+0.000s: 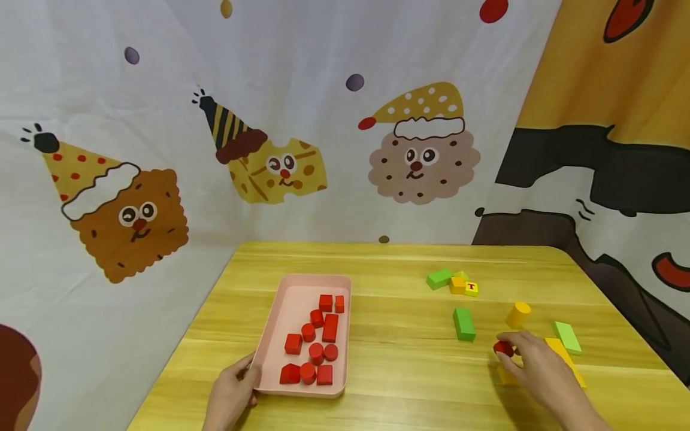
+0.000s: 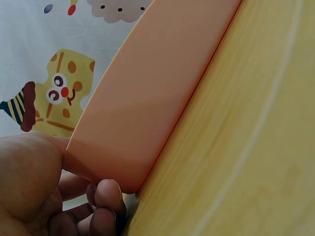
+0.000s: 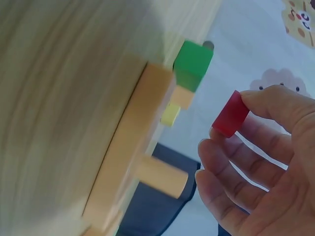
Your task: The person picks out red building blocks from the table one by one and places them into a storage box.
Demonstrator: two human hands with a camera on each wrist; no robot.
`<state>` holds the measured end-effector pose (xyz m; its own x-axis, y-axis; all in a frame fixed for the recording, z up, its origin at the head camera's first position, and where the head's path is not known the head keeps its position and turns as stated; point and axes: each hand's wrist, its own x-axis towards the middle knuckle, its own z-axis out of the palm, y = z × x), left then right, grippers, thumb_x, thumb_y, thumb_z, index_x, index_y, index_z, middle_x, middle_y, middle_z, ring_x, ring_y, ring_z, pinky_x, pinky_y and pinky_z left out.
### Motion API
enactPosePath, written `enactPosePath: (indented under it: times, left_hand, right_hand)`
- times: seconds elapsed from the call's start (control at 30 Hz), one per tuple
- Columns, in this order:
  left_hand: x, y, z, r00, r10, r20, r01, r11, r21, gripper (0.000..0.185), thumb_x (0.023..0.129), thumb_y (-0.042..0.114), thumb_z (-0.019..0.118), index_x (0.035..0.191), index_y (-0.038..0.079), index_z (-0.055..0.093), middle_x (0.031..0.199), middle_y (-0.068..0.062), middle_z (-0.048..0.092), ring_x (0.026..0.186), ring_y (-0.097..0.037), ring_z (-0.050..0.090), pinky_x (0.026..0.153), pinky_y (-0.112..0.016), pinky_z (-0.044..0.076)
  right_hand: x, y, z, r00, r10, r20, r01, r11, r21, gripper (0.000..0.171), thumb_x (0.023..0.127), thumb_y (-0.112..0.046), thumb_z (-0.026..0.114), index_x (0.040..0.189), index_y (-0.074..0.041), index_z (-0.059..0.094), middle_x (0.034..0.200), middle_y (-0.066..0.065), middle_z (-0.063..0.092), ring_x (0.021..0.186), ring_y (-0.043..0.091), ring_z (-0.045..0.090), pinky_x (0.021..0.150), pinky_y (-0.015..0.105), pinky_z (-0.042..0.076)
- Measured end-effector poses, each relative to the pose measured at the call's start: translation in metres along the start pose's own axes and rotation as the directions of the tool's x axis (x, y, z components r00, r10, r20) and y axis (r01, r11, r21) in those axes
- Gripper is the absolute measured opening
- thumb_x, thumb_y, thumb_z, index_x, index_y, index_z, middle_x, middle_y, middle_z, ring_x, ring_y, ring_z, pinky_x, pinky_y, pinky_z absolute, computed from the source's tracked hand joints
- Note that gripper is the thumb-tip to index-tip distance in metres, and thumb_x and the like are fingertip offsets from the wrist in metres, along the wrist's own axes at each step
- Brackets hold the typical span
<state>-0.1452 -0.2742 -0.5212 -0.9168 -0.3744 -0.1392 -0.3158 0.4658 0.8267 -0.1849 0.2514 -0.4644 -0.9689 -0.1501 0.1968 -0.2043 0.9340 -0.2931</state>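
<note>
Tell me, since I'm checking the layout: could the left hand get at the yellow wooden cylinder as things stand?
Probably not easily: the left hand grips the pink plastic tray, and the yellow wooden cylinder stands far across the table by the right hand.

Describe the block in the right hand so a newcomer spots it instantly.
Start at the wooden table, right of the pink tray. Among the loose green and yellow blocks there, the right hand pinches a small red block. It is the only red piece outside the tray.

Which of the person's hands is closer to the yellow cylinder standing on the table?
The right. The right hand, pinching a red block, sits just in front of the yellow cylinder; the left hand grips the pink tray far across the table.
</note>
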Motion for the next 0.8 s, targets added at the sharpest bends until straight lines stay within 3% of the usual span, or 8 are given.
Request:
enactPosePath:
  times: [0.13,0.37,0.6,0.8]
  left_hand:
    - [-0.001,0.001,-0.001,1.000,0.003,-0.001,-0.003,1.000,-0.004,0.044,0.095,0.020,0.054,0.134,-0.001,0.056,0.074,-0.006,0.055,0.049,-0.017,0.053,0.043,-0.028,0.045]
    - [-0.003,0.001,-0.001,1.000,0.017,0.006,-0.017,0.999,-0.028,0.044,0.096,0.020,0.055,0.134,-0.001,0.056,0.074,-0.005,0.056,0.049,-0.018,0.053,0.043,-0.030,0.045]
    - [-0.001,0.003,0.002,1.000,0.005,-0.003,-0.005,0.999,-0.050,0.043,0.094,0.018,0.055,0.133,-0.001,0.057,0.073,-0.005,0.057,0.049,-0.017,0.053,0.042,-0.029,0.046]
    - [0.000,0.001,0.002,1.000,0.004,-0.014,-0.005,0.999,-0.041,0.043,0.096,0.021,0.056,0.133,0.000,0.057,0.073,-0.005,0.056,0.048,-0.017,0.053,0.042,-0.029,0.045]
  right_hand:
    - [0.006,-0.011,0.007,0.999,-0.048,-0.011,0.048,0.999,-0.002,0.033,0.081,-0.017,0.079,0.108,-0.002,0.069,0.095,0.006,0.064,0.077,0.018,0.058,0.064,0.041,0.052]
    - [0.017,-0.031,0.019,0.980,-0.170,-0.104,0.169,0.985,-0.016,0.038,0.078,-0.015,0.081,0.111,-0.004,0.066,0.097,0.006,0.066,0.076,0.015,0.059,0.063,0.036,0.052]
    - [0.027,-0.051,0.028,0.975,-0.204,-0.084,0.206,0.978,0.015,0.036,0.080,-0.016,0.079,0.112,-0.006,0.067,0.106,0.009,0.067,0.087,0.021,0.063,0.069,0.040,0.055]
    - [0.038,-0.068,0.040,0.959,-0.262,-0.108,0.264,0.964,0.003,0.032,0.078,-0.014,0.080,0.107,-0.008,0.068,0.098,0.004,0.067,0.079,0.014,0.061,0.064,0.032,0.053]
